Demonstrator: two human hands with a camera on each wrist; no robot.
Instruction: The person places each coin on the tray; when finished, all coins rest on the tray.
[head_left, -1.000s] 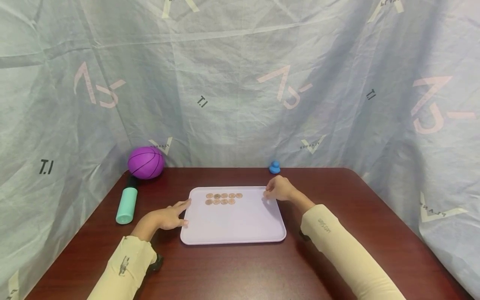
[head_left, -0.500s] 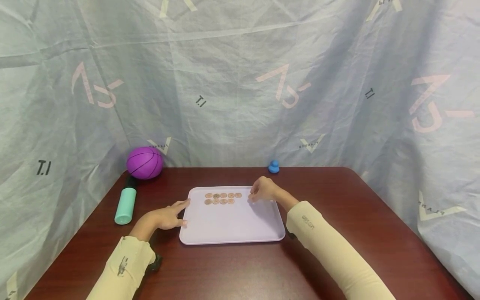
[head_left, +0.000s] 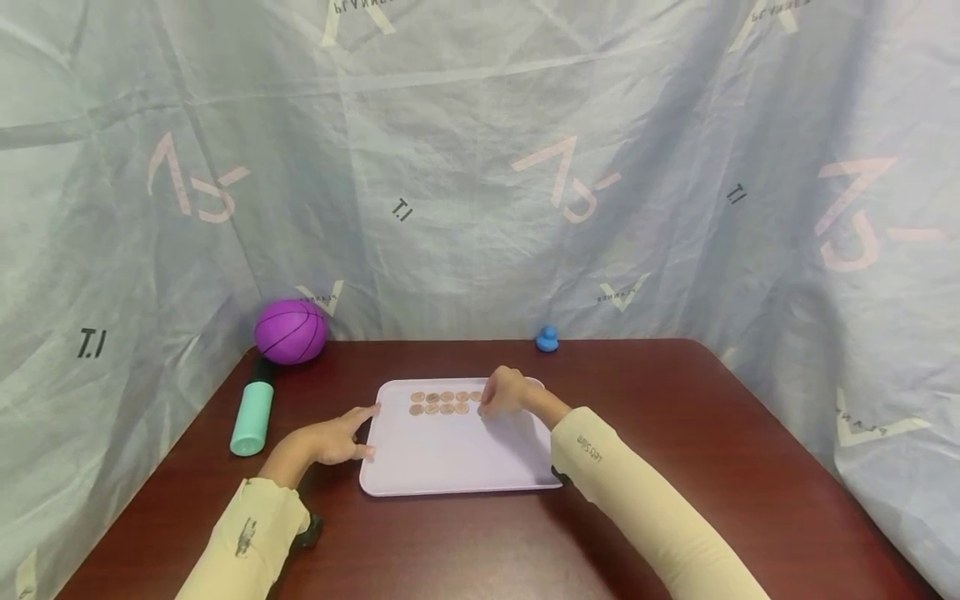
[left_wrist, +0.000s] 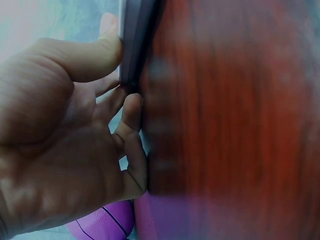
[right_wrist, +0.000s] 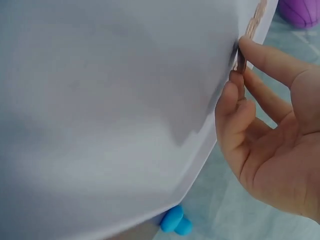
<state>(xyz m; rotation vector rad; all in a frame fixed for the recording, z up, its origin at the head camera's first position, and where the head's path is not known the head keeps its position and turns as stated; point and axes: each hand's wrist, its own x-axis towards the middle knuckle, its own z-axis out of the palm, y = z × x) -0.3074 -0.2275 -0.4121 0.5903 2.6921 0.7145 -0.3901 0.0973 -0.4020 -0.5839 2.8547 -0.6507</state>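
A white tray (head_left: 450,458) lies on the dark red-brown table, with several copper-coloured coins (head_left: 447,409) in two rows near its far edge. My right hand (head_left: 504,392) is at the right end of these rows. Its thumb and fingertips pinch a coin (right_wrist: 241,60), tilted on edge close to the tray's surface in the right wrist view. My left hand (head_left: 333,438) rests at the tray's left edge, thumb and forefinger spread apart. The left wrist view has its thumb (left_wrist: 95,61) against the rim and the other fingers low beside the table.
A purple ball (head_left: 291,332) sits at the back left, a mint-green bottle (head_left: 252,419) with a black top lying in front of it. Near the back edge is a blue rubber duck (head_left: 547,339). Grey printed cloth (head_left: 465,208) hangs behind the table.
My right hand has moved left across the tray, from its far right corner to the end of the coin rows, and lower. The left hand has stayed at the rim.
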